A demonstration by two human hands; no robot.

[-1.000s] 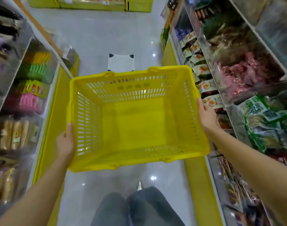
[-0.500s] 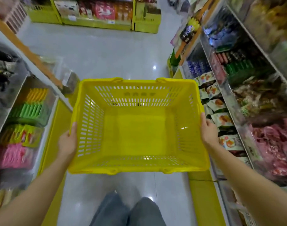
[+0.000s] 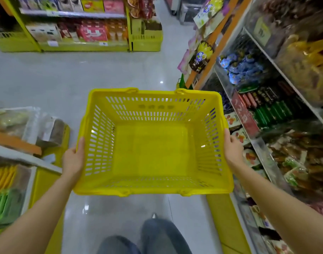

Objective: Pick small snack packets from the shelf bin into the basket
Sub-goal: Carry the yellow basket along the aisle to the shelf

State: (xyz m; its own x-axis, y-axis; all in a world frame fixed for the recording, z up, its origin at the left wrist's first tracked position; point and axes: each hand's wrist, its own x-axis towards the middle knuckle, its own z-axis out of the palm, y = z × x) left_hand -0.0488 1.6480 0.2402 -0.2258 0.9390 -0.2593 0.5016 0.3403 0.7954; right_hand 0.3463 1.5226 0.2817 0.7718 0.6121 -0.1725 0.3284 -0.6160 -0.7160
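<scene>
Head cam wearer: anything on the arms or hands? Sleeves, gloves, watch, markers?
Nothing worn that shows. The left hand and right hand are bare: no gloves, no ring on the fingers in view; some fingers are hidden. The left forearm and right forearm are uncovered to the frame edge: no sleeves, watch, bands or markers.

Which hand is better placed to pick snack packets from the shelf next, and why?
Right, probably. The right hand grips the yellow basket directly beside the white snack packets on the shelf; the left hand grips the opposite side, away from them.
</scene>
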